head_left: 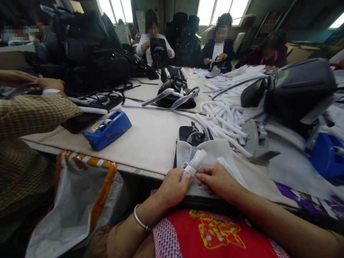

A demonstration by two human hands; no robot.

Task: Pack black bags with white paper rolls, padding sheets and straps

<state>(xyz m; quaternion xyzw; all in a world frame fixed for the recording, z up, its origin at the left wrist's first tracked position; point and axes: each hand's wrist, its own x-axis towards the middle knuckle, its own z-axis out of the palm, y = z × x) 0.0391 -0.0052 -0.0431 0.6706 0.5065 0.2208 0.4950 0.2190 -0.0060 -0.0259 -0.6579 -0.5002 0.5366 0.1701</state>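
Observation:
My left hand [176, 184] is closed around a roll of white foam wrapping [196, 162], which stands up tilted to the right. Beside it, my right hand [215, 177] pinches with thumb and forefinger at the edge of the roll; whatever lies between those fingertips is too small to make out. Under both hands is a black bag [185, 134] with a gold clasp, its strap in clear plastic. A white sheet [220, 147] covers much of the bag's front.
A blue tape dispenser [109, 129] stands left, a grey dispenser [256, 143] right. White foam tubes [225, 116] are heaped beyond, near black bags [298, 89]. A taped white sack [77, 200] hangs at the table edge. A co-worker's arm [34, 111] reaches in from the left.

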